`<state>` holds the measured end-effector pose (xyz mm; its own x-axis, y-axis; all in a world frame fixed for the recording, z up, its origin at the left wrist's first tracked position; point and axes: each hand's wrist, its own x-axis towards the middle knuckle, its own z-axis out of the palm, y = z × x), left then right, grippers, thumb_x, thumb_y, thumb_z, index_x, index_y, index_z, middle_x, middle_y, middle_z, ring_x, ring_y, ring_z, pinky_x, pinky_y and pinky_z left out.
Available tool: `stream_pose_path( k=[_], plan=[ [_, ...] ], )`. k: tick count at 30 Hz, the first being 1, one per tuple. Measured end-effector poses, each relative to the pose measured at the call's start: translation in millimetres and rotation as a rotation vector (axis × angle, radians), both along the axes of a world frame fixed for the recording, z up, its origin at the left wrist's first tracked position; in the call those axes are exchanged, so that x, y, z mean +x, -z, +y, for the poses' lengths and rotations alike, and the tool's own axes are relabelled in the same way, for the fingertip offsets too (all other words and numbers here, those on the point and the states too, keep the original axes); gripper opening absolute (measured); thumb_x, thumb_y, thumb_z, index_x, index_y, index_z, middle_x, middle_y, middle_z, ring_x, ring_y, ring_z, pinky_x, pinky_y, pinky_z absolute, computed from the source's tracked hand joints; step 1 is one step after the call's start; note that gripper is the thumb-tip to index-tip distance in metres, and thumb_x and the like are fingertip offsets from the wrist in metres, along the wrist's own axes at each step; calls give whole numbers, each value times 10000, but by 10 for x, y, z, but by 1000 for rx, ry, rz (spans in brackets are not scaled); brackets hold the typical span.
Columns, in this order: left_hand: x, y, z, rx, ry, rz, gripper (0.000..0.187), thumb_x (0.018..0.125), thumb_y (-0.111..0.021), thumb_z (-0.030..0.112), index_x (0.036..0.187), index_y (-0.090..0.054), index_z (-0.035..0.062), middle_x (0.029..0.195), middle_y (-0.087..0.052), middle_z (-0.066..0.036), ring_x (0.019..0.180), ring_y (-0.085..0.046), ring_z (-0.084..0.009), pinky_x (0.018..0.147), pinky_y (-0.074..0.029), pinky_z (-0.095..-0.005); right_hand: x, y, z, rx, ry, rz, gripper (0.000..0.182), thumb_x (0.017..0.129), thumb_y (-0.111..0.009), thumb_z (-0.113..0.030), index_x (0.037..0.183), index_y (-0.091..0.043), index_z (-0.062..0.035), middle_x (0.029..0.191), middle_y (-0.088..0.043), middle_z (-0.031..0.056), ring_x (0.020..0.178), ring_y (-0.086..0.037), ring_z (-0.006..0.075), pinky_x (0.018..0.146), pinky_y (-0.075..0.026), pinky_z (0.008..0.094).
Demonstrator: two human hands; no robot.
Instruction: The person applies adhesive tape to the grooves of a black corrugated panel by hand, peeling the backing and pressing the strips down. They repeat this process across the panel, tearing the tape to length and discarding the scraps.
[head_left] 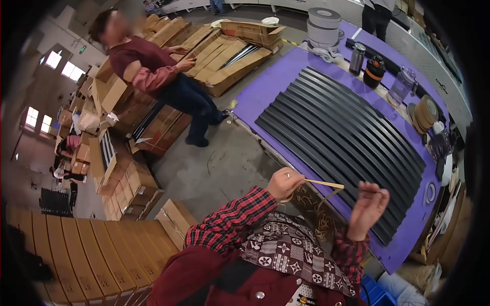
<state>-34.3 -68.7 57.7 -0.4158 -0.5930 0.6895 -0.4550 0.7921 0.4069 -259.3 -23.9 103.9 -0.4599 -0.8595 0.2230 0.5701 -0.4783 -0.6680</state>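
My left hand (286,183) is closed on one end of a thin yellowish strip (324,183), which points right over the table's near edge. The far end of the strip bends down. To the right of that end, my right hand (368,206) is raised with its fingers apart and nothing in it. Beyond both hands, long dark ribbed strips (342,137) lie side by side on the purple table (252,102).
A person (153,76) stands at the upper left beside open cardboard boxes (224,56). Tape rolls (324,30), bottles (375,71) and another tape roll (430,193) stand or lie on the table. Stacked cartons (81,255) fill the lower left.
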Motion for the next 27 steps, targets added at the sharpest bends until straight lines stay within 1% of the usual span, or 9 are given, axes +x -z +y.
stream_pose_path(
  k=[4,6,8,10,13,18,21,23,27],
  plan=[
    [143,223,-5,77,-164,62,113,681,-643,94,756,-570,52,594,-522,-63,556,-524,-222,534,-438,-308,-969,-208,-117,-145,123,39,72,856,-448,-150,886,-484,-96,846,-555,40,785,-537,156,799,-447,367],
    [188,325,7,179,-287,25,88,696,-631,101,757,-582,59,648,-561,-71,594,-548,-234,541,-443,-311,-1481,-266,-96,-158,356,-154,64,835,-485,-152,813,-488,-92,772,-527,25,698,-506,134,729,-462,309],
    [392,638,-40,177,-389,0,76,731,-594,108,780,-590,50,728,-597,-84,631,-568,-236,567,-455,-308,-2148,-176,-82,-305,229,-142,111,821,-502,-147,731,-462,-97,685,-445,7,591,-439,113,587,-435,242],
    [536,573,-52,498,-476,43,133,780,-545,180,800,-575,52,753,-590,-110,679,-566,-270,607,-444,-330,-2637,-104,-96,-258,68,-314,146,819,-499,-144,697,-424,-112,645,-363,7,529,-378,97,485,-358,213],
    [850,811,-214,620,-562,15,120,790,-536,181,821,-575,71,691,-590,-91,639,-579,-233,584,-450,-314,-2586,-338,-155,-142,481,-124,83,853,-437,-135,781,-416,-101,678,-375,13,512,-347,88,462,-319,201],
    [1210,1209,-448,627,-635,-166,113,783,-541,183,815,-581,83,664,-590,-85,613,-582,-223,574,-456,-308,-3334,-191,306,-52,592,12,74,872,-367,-50,878,-427,-93,787,-452,38,586,-376,104,490,-337,203],
    [1207,1417,-601,724,-544,-159,119,782,-537,197,814,-576,89,653,-586,-91,610,-580,-242,571,-455,-333,-3355,-542,636,5,760,83,82,846,-413,-22,904,-436,-75,834,-479,54,619,-400,113,505,-349,192],
    [1191,1595,-714,615,-451,-310,139,775,-529,225,803,-565,94,690,-585,-114,645,-568,-293,581,-447,-384,-4207,-603,1210,215,673,286,197,839,-429,-58,1030,-465,-23,728,-443,15,608,-395,83,505,-331,175],
    [926,1469,-950,644,204,-582,249,737,-550,214,940,-574,71,835,-584,-135,818,-539,-311,740,-424,-387,-5345,-1649,1967,266,661,612,370,839,-471,-110,1182,-394,3,818,-499,7,726,-468,79,574,-346,187]
  ],
)
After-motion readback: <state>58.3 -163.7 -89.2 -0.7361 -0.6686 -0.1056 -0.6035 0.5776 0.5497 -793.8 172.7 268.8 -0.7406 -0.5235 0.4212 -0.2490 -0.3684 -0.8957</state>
